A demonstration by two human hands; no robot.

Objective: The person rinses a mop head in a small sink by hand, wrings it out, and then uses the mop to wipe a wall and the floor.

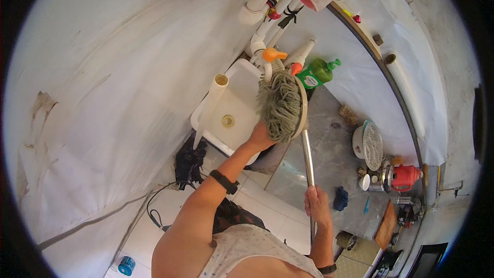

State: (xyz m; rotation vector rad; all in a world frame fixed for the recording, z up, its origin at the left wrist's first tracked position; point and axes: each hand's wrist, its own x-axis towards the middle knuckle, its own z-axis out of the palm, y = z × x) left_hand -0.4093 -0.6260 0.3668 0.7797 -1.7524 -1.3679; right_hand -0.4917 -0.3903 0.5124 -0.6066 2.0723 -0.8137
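A string mop has a grey-green mop head [283,104] on a round beige plate [303,110] and a shiny metal handle [308,154]. My right hand [318,204] is wrapped around the handle, over the grey countertop's edge. At the lower left of the mop head, my left hand [264,137] holds the strands; its fingers are mostly hidden among them. The mop head is raised over the right side of a white sink [208,123], just below the tap [267,71] with its orange lever [274,55]. No water can be made out.
A white pipe [210,104] leans across the sink's left side. Behind the mop stands a green pump bottle [316,73]. The grey countertop [324,123] bears a basin with a strainer [370,144], a dark blue cloth [340,199], a red jug [405,177] and a wooden cutting board [386,224].
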